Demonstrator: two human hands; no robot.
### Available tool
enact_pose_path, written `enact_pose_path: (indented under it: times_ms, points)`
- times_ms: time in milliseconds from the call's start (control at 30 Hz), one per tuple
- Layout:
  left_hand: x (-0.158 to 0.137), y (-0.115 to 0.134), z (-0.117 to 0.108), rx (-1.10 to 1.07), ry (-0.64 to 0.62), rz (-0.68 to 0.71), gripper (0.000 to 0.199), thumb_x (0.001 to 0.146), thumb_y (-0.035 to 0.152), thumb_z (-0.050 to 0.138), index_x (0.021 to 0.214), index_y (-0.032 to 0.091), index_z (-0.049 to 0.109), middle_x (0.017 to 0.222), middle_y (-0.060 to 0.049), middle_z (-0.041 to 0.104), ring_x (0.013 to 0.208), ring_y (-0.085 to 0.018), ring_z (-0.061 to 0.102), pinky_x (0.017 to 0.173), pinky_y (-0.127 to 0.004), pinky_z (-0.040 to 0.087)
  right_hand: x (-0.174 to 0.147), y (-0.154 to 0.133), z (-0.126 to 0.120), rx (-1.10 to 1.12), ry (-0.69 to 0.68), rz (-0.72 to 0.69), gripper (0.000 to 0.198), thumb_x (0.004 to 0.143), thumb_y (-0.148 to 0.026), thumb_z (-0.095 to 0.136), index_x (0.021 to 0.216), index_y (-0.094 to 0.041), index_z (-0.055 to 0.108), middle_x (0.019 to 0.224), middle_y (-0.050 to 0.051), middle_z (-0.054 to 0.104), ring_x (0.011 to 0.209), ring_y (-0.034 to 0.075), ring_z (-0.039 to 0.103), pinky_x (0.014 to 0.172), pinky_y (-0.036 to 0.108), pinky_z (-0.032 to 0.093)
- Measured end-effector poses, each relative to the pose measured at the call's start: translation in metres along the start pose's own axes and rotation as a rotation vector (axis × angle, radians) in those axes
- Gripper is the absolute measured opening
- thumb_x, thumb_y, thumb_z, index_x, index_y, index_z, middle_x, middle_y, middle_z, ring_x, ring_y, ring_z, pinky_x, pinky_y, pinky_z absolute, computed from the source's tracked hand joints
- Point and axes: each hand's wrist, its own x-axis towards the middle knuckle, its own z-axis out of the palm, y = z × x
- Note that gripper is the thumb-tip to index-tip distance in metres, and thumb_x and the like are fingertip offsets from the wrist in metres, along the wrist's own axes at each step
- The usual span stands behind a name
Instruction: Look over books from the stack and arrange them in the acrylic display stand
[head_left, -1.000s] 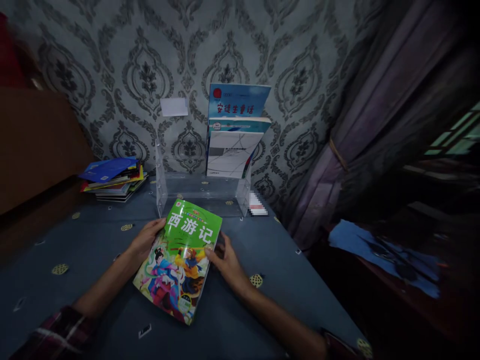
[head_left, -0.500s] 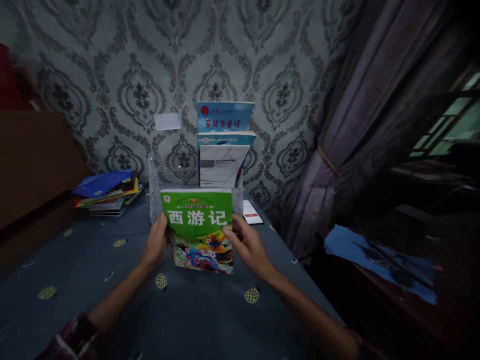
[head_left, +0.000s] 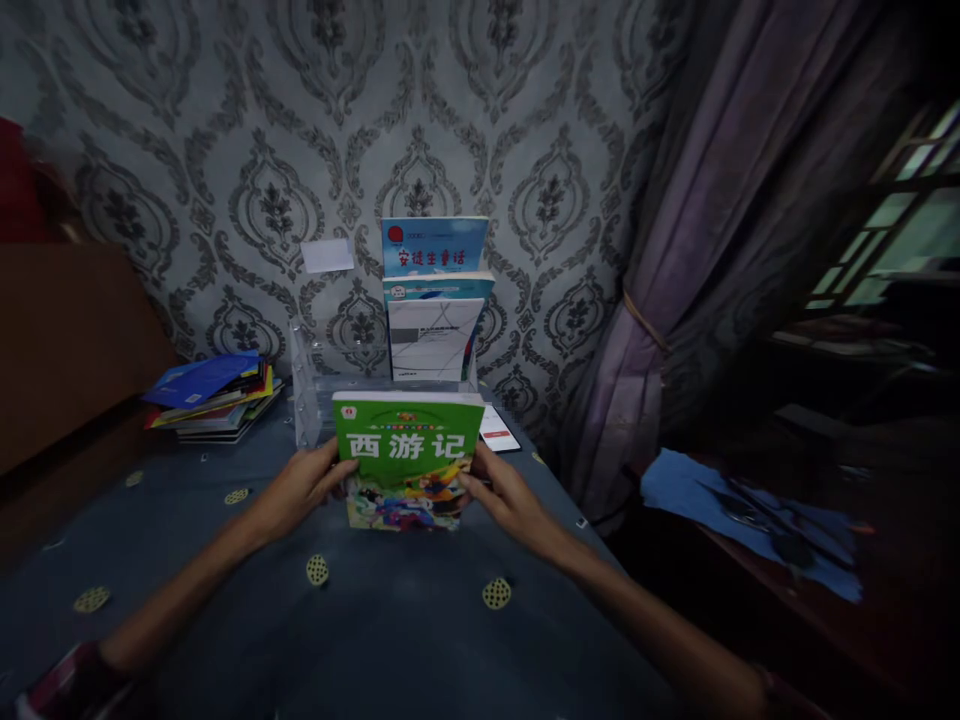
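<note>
Dim, cool light.
Pale light shows in the barred window [head_left: 889, 215], deep shadow beneath, beyond the right edge of the dark-blue worktop [head_left: 397, 630]; glints dot the clear plastic rack [head_left: 304, 402]; the green paperback book [head_left: 409, 465] looks sharp, outer margins stretched.

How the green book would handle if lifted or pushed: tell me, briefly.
The green book would probably stay fairly stiff: its cover looks flat between the left hand and right hand. Its pale top edge shows some thickness, so moderate weight seems likely. Stood upright and let go, it would likely tip, being much taller than thick.
</note>
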Motion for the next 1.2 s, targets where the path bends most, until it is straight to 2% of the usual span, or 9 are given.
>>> enact_pose_path:
  times_ms: [200,333,467,633,833,933,1200]
  points:
    - [0.063,0.042,-0.02,0.128,0.094,0.195,0.035,0.092,0.05,0.048,0.103,0.019,0.06,0.078,-0.005,0.068,0.072,-0.024,0.067,0.069,-0.03,0.05,0.06,-0.014,-0.055,-0.182,0.151,-0.225,0.034,0.094,-0.042,0.055,0.121,-0.021,0.053,0.114,0.01,0.066,0.107,0.026,0.066,0.085,0.043,0.06]
    - [0.105,0.071,-0.04,0.257,0.238,0.321,0.029,0.094,0.039,0.05,0.11,0.016,0.059,0.08,-0.004,0.067,0.075,-0.023,0.066,0.077,-0.03,0.05,0.109,-0.03,-0.095,-0.317,0.26,-0.421,0.034,0.095,-0.042,0.055,0.122,-0.021,0.052,0.111,0.01,0.065,0.102,0.023,0.065,0.091,0.045,0.058]
    - [0.128,0.086,-0.053,0.301,0.355,0.452,0.031,0.096,0.037,0.05,0.116,0.015,0.058,0.081,-0.004,0.067,0.08,-0.023,0.067,0.083,-0.031,0.049,0.14,-0.042,-0.116,-0.42,0.345,-0.5,0.037,0.096,-0.043,0.056,0.125,-0.021,0.053,0.111,0.009,0.065,0.103,0.024,0.063,0.091,0.045,0.058]
    - [0.138,0.089,-0.059,0.295,0.36,0.482,0.033,0.097,0.037,0.049,0.121,0.015,0.057,0.081,-0.004,0.067,0.078,-0.023,0.068,0.085,-0.032,0.05,0.154,-0.044,-0.121,-0.402,0.353,-0.545,0.044,0.096,-0.049,0.054,0.13,-0.021,0.052,0.115,0.01,0.063,0.105,0.024,0.063,0.088,0.043,0.06]
    - [0.144,0.078,-0.057,0.36,0.379,0.504,0.033,0.096,0.037,0.05,0.12,0.015,0.059,0.083,-0.005,0.069,0.079,-0.023,0.067,0.082,-0.031,0.05,0.162,-0.03,-0.118,-0.363,0.35,-0.566,0.05,0.094,-0.054,0.055,0.131,-0.021,0.05,0.122,0.011,0.062,0.11,0.024,0.062,0.093,0.042,0.058]
    - [0.15,0.069,-0.056,0.327,0.37,0.499,0.03,0.096,0.038,0.051,0.115,0.016,0.06,0.079,-0.004,0.067,0.075,-0.022,0.066,0.08,-0.031,0.051,0.164,-0.02,-0.118,-0.35,0.33,-0.566,0.052,0.095,-0.056,0.054,0.129,-0.018,0.05,0.119,0.012,0.062,0.107,0.024,0.063,0.089,0.042,0.059]
    - [0.167,0.059,-0.058,0.298,0.296,0.477,0.029,0.097,0.038,0.049,0.115,0.018,0.058,0.084,-0.004,0.068,0.075,-0.023,0.07,0.081,-0.036,0.057,0.174,-0.005,-0.123,-0.384,0.326,-0.56,0.047,0.094,-0.058,0.054,0.125,-0.023,0.053,0.113,0.009,0.067,0.104,0.026,0.065,0.095,0.045,0.055]
